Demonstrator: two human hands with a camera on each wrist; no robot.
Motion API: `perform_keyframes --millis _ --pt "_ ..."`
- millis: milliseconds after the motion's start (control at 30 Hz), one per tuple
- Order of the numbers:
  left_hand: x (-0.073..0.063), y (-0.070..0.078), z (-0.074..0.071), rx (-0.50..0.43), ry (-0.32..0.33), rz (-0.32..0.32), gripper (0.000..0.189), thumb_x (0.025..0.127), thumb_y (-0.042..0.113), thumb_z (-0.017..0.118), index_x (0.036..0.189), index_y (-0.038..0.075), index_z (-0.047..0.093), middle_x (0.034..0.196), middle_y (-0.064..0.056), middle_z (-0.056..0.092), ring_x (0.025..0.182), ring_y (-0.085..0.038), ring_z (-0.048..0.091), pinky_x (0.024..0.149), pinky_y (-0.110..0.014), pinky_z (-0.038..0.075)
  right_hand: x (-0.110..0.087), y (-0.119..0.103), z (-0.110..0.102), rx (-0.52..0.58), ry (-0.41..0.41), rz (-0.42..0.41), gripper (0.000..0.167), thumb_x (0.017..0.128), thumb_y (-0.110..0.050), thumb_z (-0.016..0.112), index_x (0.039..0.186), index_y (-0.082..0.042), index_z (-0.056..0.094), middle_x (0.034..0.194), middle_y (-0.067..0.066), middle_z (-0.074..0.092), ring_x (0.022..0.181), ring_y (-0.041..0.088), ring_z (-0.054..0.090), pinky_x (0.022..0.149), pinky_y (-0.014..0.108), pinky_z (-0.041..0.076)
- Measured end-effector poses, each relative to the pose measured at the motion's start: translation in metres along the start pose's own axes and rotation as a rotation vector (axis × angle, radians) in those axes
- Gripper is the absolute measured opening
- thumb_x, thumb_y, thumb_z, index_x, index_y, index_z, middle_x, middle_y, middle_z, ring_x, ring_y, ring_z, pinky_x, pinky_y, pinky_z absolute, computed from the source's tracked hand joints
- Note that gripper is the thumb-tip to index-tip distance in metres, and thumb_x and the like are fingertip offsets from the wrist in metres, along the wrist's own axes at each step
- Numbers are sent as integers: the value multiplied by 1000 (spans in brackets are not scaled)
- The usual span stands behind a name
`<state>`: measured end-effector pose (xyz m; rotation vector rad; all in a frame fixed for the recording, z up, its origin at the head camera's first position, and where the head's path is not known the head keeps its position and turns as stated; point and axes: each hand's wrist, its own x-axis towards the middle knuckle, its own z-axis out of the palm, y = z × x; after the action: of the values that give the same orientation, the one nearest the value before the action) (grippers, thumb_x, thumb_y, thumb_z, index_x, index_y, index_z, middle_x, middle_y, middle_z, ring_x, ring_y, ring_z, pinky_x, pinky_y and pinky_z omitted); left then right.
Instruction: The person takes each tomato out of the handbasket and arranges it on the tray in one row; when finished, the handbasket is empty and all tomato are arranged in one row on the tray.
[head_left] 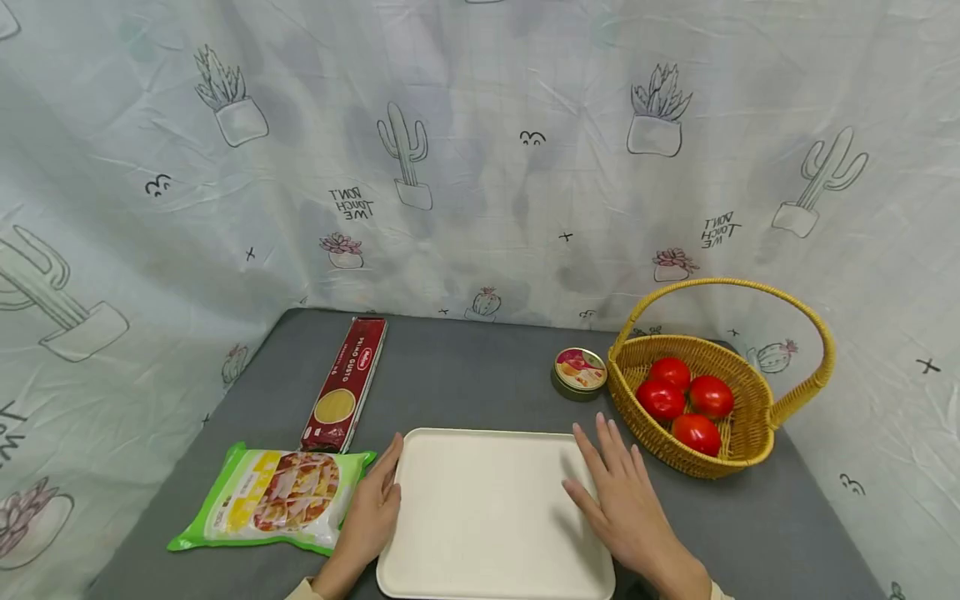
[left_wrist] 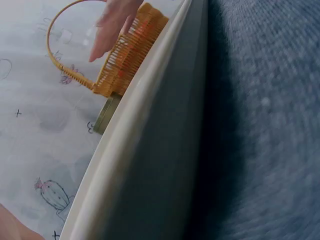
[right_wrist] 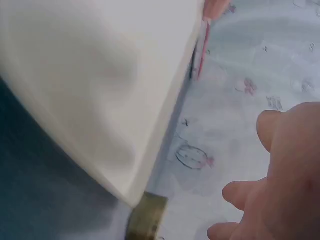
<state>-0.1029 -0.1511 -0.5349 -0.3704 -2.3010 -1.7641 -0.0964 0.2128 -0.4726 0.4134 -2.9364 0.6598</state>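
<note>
A cream rectangular tray (head_left: pixel 495 517) lies at the near side of the table. My left hand (head_left: pixel 372 508) is at its left rim, fingers fairly straight along the edge and thumb beside the rim; only a bit of that hand shows in the left wrist view. Over the tray's right side my right hand (head_left: pixel 626 504) is raised with fingers spread, holding nothing, and a shadow falls on the tray below. The right wrist view shows its fingers (right_wrist: pixel 290 150) apart from the tray. Just left of my left hand lies a green-edged food bag (head_left: pixel 285 500) with a pasta picture.
A dark red spaghetti pack (head_left: pixel 347 383) lies behind the bag. At the back right stand a round flat tin (head_left: pixel 579 372) and a yellow wicker basket (head_left: pixel 761 417) with a tall handle, holding several tomatoes (head_left: pixel 697 434). Behind the grey table (head_left: pixel 465 375) hangs a cactus-print curtain (head_left: pixel 480 225).
</note>
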Motion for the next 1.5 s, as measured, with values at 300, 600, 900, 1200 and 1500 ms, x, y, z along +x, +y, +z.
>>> perform_keyframes --millis 300,600,900,1200,1500 --pt "-1 1 1 19 8 -33 63 90 -29 45 152 -20 40 161 -36 35 147 -50 30 110 -8 29 40 42 -87 55 25 -17 75 103 -39 70 161 -1 42 163 26 42 149 49 38 115 73 35" --pt "0 1 0 8 -1 -27 63 89 -30 44 152 -21 39 161 -39 34 146 -51 31 110 -9 28 116 132 -155 8 -195 75 67 108 -34 62 147 19 47 145 43 51 130 62 50 105 73 44" --pt "1 2 -2 32 -3 -68 63 91 -29 43 153 -20 39 162 -36 34 148 -47 30 110 -7 27 157 179 -147 -36 -395 131 71 104 -35 67 137 26 52 138 44 56 126 62 53 104 70 47" --pt "1 5 0 22 0 -59 63 91 -29 46 153 -19 40 161 -36 36 148 -48 32 109 -8 29 168 186 -128 -49 -461 190 70 98 -41 74 128 21 63 103 23 70 95 36 64 89 50 58" --pt "1 6 1 43 19 -56 63 89 -30 44 152 -19 42 161 -36 37 147 -50 32 110 -8 27 167 182 -125 -70 -429 199 63 95 -34 78 124 21 65 96 18 69 87 30 62 87 50 59"
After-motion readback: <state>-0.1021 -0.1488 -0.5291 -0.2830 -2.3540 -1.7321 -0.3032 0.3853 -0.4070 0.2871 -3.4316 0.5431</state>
